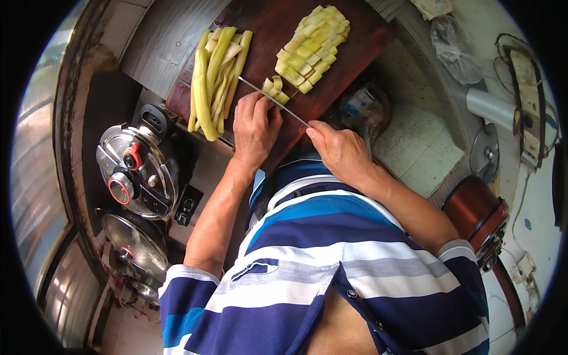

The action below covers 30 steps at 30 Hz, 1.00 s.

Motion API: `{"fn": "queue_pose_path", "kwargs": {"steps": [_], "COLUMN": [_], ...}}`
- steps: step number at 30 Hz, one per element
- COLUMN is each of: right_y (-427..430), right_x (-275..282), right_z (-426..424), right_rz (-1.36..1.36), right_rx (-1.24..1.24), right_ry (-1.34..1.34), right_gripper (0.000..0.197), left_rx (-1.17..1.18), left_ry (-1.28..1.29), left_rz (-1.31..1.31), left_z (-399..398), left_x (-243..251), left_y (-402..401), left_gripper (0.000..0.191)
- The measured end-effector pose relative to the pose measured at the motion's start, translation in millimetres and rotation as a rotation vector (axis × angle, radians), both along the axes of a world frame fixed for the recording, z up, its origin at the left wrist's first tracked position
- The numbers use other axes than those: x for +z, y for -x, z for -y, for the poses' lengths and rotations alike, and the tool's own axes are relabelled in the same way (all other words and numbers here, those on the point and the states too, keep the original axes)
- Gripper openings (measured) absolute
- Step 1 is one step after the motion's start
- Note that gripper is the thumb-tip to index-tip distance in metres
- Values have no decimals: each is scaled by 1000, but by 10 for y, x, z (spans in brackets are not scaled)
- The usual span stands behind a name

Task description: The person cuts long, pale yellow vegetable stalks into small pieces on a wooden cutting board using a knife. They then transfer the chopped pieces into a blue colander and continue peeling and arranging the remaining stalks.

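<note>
My right hand (344, 151) is closed around the handle of a kitchen knife (288, 112), its blade seen nearly edge-on. Beside the blade, my left hand (256, 124) has its fingers curled down on a dark red-brown wooden cutting board (259, 49). It holds pale green vegetable stalks, mostly hidden under the fingers. Several short cut pieces (277, 88) lie against the far side of the blade. Farther up the board is a neat heap of chopped vegetable pieces (313, 49). Long, peeled-looking vegetable stalks (213, 84) lie in a bundle left of my left hand.
A steel pressure cooker (137, 171) stands at left, with a lidded pan (135, 244) below it. Under the board's right side is a bin-like container (366, 108) holding plastic waste. A red-brown electric cooker (475, 217), a pot lid (484, 153) and a power strip (528, 106) are at right.
</note>
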State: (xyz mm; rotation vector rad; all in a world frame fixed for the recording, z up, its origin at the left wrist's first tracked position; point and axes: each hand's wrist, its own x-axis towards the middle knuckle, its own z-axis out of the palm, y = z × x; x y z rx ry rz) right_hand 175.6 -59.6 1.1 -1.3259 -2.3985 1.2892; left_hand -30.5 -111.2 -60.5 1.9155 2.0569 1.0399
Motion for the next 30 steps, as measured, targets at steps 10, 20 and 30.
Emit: {"fn": "queue_pose_path", "kwargs": {"steps": [10,20,30], "right_y": [-143,-200,-157], "right_x": [21,285,395], "right_z": [-120,-140,-1231], "right_rz": [-20,-127,-20], "right_rx": [-6,-127,-121], "right_ry": [-140,-13,-524], "right_gripper": [31,37,41], "left_rx": [38,161,170], "left_ry": [33,28,10], "left_rz": [44,327,77], "left_z": [-17,-281,-19], "left_x": [7,-86,165], "left_y": [-97,-51,-73], "left_gripper": [30,29,40]}}
